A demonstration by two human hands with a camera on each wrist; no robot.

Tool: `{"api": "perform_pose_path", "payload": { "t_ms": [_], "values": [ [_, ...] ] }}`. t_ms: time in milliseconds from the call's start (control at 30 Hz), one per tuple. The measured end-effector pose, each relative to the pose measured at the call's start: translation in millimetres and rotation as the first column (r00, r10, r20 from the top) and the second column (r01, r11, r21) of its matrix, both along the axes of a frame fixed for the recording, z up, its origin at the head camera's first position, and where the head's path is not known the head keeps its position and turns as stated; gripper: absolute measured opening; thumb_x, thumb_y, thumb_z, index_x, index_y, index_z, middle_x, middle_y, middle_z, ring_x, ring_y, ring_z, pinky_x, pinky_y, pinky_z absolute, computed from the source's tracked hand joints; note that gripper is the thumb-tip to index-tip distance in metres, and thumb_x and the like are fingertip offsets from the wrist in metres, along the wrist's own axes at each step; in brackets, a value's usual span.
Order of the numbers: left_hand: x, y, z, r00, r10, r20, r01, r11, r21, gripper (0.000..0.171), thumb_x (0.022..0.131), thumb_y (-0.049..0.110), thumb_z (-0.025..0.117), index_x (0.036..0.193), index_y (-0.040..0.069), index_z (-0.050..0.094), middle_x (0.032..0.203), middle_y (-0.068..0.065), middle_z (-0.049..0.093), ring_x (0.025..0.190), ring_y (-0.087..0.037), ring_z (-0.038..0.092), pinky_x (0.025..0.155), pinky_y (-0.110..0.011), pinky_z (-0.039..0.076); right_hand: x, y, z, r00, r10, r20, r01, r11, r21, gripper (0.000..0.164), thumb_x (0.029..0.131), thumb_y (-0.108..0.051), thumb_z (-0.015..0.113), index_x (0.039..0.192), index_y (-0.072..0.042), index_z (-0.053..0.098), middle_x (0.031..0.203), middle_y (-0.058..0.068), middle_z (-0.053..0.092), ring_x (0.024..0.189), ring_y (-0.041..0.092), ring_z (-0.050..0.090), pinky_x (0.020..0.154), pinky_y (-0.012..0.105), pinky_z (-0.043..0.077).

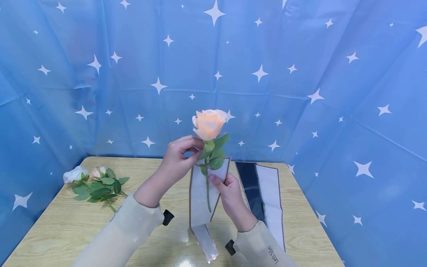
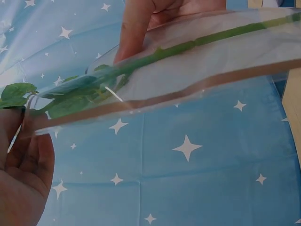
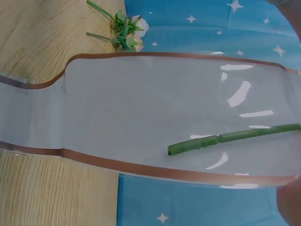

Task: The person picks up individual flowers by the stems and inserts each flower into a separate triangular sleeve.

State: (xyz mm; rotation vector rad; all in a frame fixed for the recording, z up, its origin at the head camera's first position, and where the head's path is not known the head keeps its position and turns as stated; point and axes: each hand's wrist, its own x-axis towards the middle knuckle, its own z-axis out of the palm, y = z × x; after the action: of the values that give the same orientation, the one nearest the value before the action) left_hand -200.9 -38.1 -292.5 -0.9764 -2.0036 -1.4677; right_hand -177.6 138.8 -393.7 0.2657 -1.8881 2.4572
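A peach rose [image 1: 209, 124] stands upright in front of me, its green stem [image 3: 202, 141] inside a clear flower sleeve [image 1: 200, 200] with a brown border. Bloom and upper leaves rise above the sleeve's mouth. My left hand [image 1: 181, 155] pinches the sleeve's top edge beside the leaves [image 2: 19, 94], just below the bloom. Lower down, my right hand [image 1: 231, 193] grips the sleeve by its side, thumb in front against the stem and the other fingers partly hidden behind. The sleeve's narrow lower end hangs bent toward the table.
White and pale pink roses [image 1: 100, 185] with leafy stems lie on the left of the wooden table [image 1: 160, 241]. More flat sleeves [image 1: 270, 196], black and white with brown borders, lie at the right. A blue star-patterned curtain [image 1: 213, 66] surrounds the table.
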Motion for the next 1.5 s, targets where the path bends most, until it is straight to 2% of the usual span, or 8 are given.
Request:
{"api": "perform_pose_path", "payload": {
  "t_ms": [200,400,667,967,1167,1367,1500],
  "values": [
    [1.0,-1.9,-0.2,0.999,0.001,0.046,-0.002,1.0,0.021,0.016,0.083,-0.011,0.062,0.092,-0.001,0.07,0.09,-0.011,0.069,0.082,-0.018,0.068,0.075,-0.024,0.057,-0.5,0.9,0.2,0.999,-0.01,-0.034,0.01,1.0,-0.001,0.017,0.092,-0.007,0.059,0.107,-0.016,0.062,0.097,-0.004,0.069,0.09,0.01,0.065,0.08,0.027,0.054],
    [1.4,-5.2,0.6,0.996,0.028,0.09,-0.025,0.999,-0.029,0.018,0.082,-0.011,0.061,0.093,-0.002,0.071,0.09,-0.013,0.069,0.087,-0.023,0.069,0.078,-0.027,0.057,-1.2,3.0,1.8,0.998,-0.014,-0.064,0.015,1.0,0.006,0.019,0.092,-0.007,0.059,0.108,-0.016,0.063,0.098,-0.005,0.069,0.092,0.008,0.064,0.082,0.024,0.053],
    [2.7,-8.1,3.1,0.982,0.025,0.186,-0.01,0.997,-0.079,0.02,0.081,-0.012,0.059,0.095,-0.003,0.071,0.098,-0.015,0.07,0.094,-0.026,0.068,0.082,-0.031,0.056,-1.3,3.6,2.1,0.998,-0.012,-0.064,0.011,1.0,-0.005,0.022,0.092,-0.004,0.059,0.108,-0.019,0.064,0.104,-0.006,0.068,0.097,0.007,0.062,0.084,0.024,0.052],
    [3.2,-5.7,2.2,0.976,0.016,0.217,-0.004,0.998,-0.056,0.018,0.082,-0.009,0.062,0.094,0.0,0.072,0.095,-0.013,0.071,0.092,-0.024,0.069,0.081,-0.03,0.056,0.8,3.6,4.5,0.999,-0.01,-0.043,0.009,1.0,-0.029,0.021,0.092,-0.006,0.06,0.106,-0.02,0.065,0.102,-0.006,0.068,0.096,0.008,0.063,0.084,0.024,0.053],
    [3.0,-6.6,2.3,0.967,0.024,0.254,-0.005,0.997,-0.075,0.016,0.082,-0.005,0.065,0.094,0.001,0.072,0.096,-0.011,0.07,0.091,-0.023,0.069,0.081,-0.031,0.056,1.8,2.5,4.2,0.999,-0.015,-0.047,0.014,1.0,-0.018,0.021,0.092,-0.005,0.059,0.103,-0.021,0.066,0.1,-0.006,0.069,0.092,0.008,0.065,0.081,0.025,0.054],
    [4.7,-5.3,6.4,0.968,0.013,0.25,-0.01,1.0,-0.012,0.017,0.083,-0.005,0.064,0.096,0.002,0.072,0.094,-0.01,0.07,0.088,-0.019,0.068,0.081,-0.026,0.056,0.8,-0.1,2.9,0.998,-0.046,-0.048,0.046,0.999,-0.01,0.02,0.09,-0.005,0.062,0.102,-0.021,0.066,0.098,-0.007,0.069,0.092,0.007,0.064,0.081,0.024,0.053],
    [6.6,-4.7,8.5,0.967,0.005,0.255,-0.001,1.0,-0.013,0.016,0.083,-0.005,0.065,0.094,0.003,0.072,0.091,-0.008,0.069,0.086,-0.017,0.068,0.079,-0.026,0.056,0.0,-0.9,2.3,0.996,-0.074,-0.057,0.074,0.997,0.003,0.021,0.089,-0.005,0.064,0.102,-0.021,0.066,0.1,-0.008,0.069,0.095,0.007,0.062,0.083,0.023,0.052]
  ]
}}
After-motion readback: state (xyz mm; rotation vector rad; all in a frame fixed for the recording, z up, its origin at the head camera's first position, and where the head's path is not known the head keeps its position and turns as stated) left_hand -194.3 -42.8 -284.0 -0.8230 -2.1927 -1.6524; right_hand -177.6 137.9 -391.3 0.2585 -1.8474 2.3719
